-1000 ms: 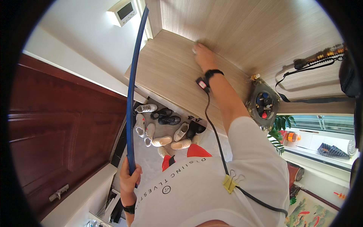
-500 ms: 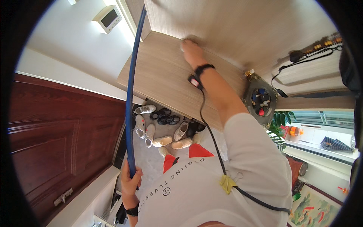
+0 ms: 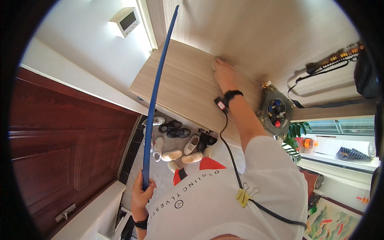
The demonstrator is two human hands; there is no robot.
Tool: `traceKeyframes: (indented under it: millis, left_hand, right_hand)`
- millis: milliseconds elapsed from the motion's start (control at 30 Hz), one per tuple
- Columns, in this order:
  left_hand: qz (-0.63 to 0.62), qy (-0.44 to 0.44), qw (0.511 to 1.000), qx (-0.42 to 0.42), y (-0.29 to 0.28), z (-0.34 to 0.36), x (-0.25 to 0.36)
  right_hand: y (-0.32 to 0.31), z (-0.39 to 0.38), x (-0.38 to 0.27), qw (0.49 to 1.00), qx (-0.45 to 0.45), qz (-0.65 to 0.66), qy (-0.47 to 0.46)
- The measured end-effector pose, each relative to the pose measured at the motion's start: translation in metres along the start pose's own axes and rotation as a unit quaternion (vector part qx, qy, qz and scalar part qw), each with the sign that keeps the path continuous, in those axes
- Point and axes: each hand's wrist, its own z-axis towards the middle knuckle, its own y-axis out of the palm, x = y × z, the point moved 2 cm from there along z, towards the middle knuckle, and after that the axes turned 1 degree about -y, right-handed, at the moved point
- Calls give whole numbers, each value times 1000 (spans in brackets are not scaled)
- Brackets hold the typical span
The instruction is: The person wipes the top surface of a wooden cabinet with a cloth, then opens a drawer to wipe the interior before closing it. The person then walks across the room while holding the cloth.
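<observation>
My left hand (image 3: 141, 196) is closed round the lower end of a long, thin blue strip (image 3: 150, 120), which stands up and reaches past the wooden cabinet top. My right hand (image 3: 226, 78) is on the light wood cabinet top (image 3: 184, 76), close to the back panel. Its fingers are bent down; a small pale edge shows by them, but what they hold, if anything, is hidden. A dark band with a small black device (image 3: 220, 103) on a cable hangs at that wrist.
Right of the arm sits a dark tray (image 3: 277, 106) with small items. Several shoes (image 3: 178, 133) lie on the floor below. A dark red door (image 3: 52, 148) fills the left, a white wall panel (image 3: 128, 21) is above it. Straps and a black bag (image 3: 366, 78) hang at right.
My right hand has slid right along the cabinet's back edge, toward the tray. The blue strip's top leans further right; my left hand still grips it. The whole view has shifted slightly.
</observation>
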Motion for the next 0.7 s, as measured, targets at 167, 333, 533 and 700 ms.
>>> traceKeyframes:
  millis: [167,333,533,700]
  left_hand:
    - [0,9,999,37,-10,-6,-7]
    - [-6,13,998,67,-11,-13,-13]
    - [-10,16,996,93,-8,-14,-20]
    - [-24,-6,994,108,2,-23,-31]
  right_hand:
    - [34,79,-73,998,-16,54,-33]
    - [48,108,-107,995,34,60,-73]
    - [71,152,-147,990,65,64,-108]
    - [83,175,-167,992,35,86,-88]
